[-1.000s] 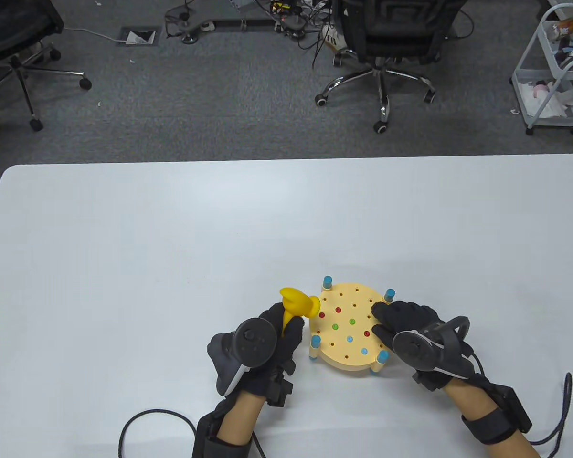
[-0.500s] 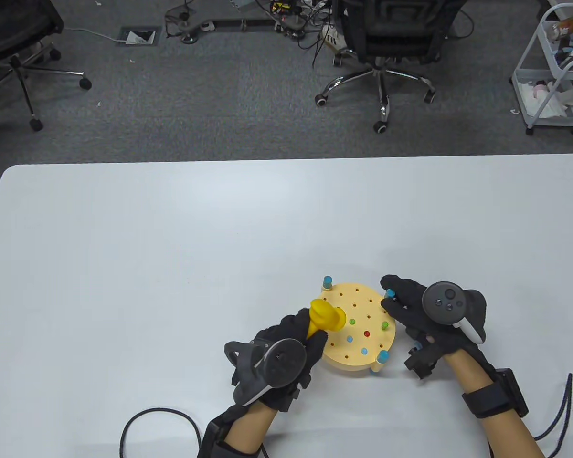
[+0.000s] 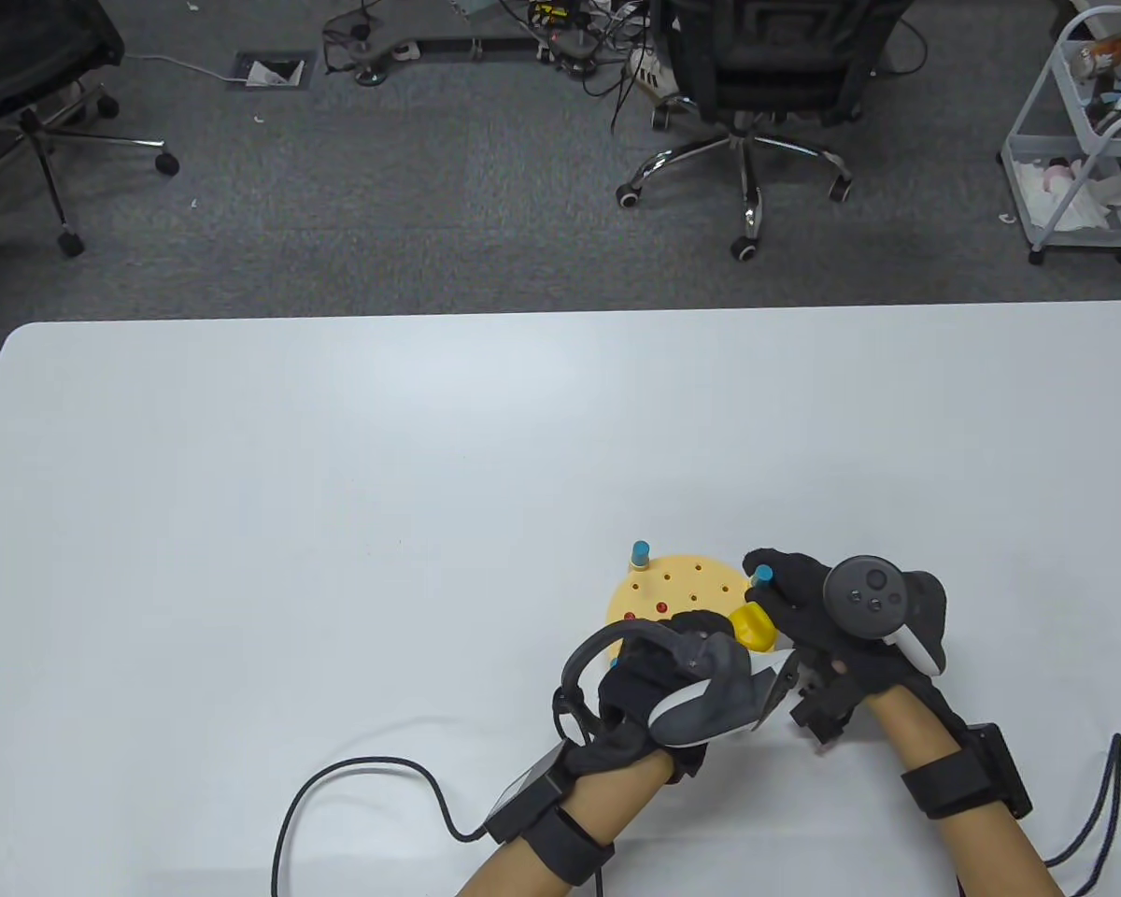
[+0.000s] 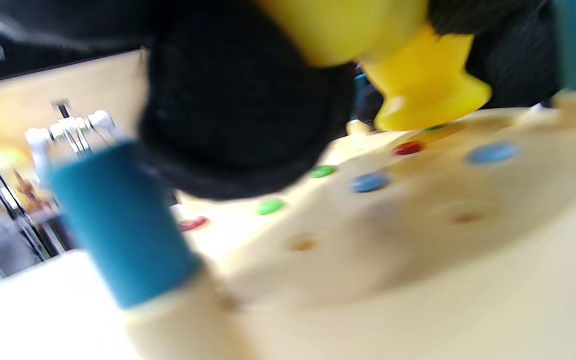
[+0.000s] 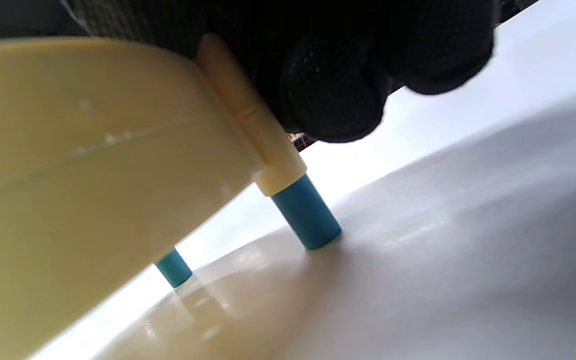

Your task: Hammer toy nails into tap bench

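Both hands busy: left (image 3: 673,691) swung hammer (image 3: 752,626) rightward; right (image 3: 803,607) still grips bench (image 3: 677,584).

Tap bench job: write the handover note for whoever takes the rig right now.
Left hand grips the yellow hammer, its head down on the tap bench top, over a green nail in the left wrist view.
Right hand holds the bench's right edge beside a blue post, steadying it.
Done: the visible red, green and blue nails look near flush.
Left: check the nail under the hammer; the left hand hides part of the bench.
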Action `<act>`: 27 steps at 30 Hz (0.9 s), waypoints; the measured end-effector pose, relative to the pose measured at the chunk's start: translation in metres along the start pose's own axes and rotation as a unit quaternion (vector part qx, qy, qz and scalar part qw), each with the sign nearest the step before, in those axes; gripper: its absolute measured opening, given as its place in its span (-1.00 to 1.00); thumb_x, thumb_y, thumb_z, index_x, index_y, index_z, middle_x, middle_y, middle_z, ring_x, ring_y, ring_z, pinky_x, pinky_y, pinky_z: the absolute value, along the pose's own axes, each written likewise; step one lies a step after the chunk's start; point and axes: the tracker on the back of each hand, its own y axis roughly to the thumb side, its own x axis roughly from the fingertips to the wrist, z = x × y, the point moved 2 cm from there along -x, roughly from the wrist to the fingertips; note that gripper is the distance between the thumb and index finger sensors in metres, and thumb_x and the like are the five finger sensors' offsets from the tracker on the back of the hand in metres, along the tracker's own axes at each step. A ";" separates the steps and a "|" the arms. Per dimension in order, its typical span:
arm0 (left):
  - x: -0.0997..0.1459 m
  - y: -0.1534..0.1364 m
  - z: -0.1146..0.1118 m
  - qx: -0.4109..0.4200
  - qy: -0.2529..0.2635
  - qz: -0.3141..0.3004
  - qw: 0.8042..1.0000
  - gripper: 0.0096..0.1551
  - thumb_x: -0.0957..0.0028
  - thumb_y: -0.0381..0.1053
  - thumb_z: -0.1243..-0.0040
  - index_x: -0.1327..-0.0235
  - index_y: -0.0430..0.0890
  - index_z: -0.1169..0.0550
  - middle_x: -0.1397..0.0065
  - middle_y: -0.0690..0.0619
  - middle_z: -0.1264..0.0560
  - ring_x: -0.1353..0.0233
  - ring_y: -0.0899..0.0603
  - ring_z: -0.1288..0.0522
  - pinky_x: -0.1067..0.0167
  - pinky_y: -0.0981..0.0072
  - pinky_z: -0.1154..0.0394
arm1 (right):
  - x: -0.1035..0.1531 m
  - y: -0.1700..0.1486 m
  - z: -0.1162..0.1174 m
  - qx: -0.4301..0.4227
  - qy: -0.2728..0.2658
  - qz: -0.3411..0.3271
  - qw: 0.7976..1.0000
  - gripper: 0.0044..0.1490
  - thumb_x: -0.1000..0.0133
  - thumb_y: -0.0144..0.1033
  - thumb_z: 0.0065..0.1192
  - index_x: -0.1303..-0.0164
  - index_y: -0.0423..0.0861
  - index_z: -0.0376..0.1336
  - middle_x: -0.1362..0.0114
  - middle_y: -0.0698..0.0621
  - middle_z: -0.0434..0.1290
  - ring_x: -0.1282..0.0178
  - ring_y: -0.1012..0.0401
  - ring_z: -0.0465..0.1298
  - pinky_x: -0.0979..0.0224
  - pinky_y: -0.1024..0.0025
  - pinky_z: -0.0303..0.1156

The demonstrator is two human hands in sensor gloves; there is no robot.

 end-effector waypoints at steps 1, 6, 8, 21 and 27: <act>0.003 -0.005 0.008 0.007 0.058 0.028 0.998 -0.26 0.21 0.33 -0.03 -0.11 -0.06 -0.59 0.24 -0.07 -0.74 0.46 -0.07 -0.74 0.53 0.25 -0.60 | 0.000 0.001 0.000 0.006 0.000 -0.001 1.000 -0.24 0.01 0.03 0.09 -0.38 -0.04 0.25 -0.31 -0.11 0.48 -0.07 0.12 0.59 -0.17 0.16 0.49; -0.010 0.006 -0.015 0.057 -0.050 -0.001 0.997 -0.26 0.20 0.28 -0.05 -0.09 -0.16 -0.58 0.27 -0.16 -0.74 0.49 -0.13 -0.73 0.56 0.19 -0.58 | 0.000 0.001 0.000 0.011 -0.002 -0.001 1.000 -0.24 0.01 0.03 0.08 -0.38 -0.05 0.26 -0.31 -0.11 0.48 -0.06 0.12 0.59 -0.16 0.17 0.49; -0.003 0.005 -0.001 -0.002 0.036 0.005 0.999 -0.27 0.24 0.33 -0.03 -0.07 -0.05 -0.60 0.28 -0.07 -0.74 0.50 -0.07 -0.73 0.54 0.25 -0.60 | 0.000 0.001 0.000 0.013 -0.002 -0.001 1.000 -0.25 0.01 0.03 0.08 -0.38 -0.05 0.25 -0.31 -0.11 0.48 -0.06 0.13 0.59 -0.16 0.17 0.49; 0.041 -0.058 0.023 0.219 0.179 0.072 0.956 -0.26 0.21 0.32 -0.04 -0.10 -0.08 -0.59 0.24 -0.11 -0.73 0.45 -0.11 -0.73 0.50 0.20 -0.59 | 0.012 -0.006 -0.029 0.010 -0.001 0.006 1.000 -0.11 0.02 0.09 0.08 -0.47 -0.16 0.19 -0.34 -0.19 0.45 -0.07 0.08 0.58 -0.16 0.13 0.48; 0.077 -0.120 -0.013 0.297 0.172 0.159 0.926 -0.26 0.19 0.33 -0.04 -0.12 -0.08 -0.58 0.23 -0.11 -0.73 0.44 -0.11 -0.72 0.48 0.20 -0.58 | 0.045 -0.021 -0.036 0.201 0.106 0.074 0.971 -0.27 0.03 0.02 0.21 -0.29 -0.11 0.32 -0.15 -0.10 0.56 0.11 0.17 0.63 -0.06 0.21 0.54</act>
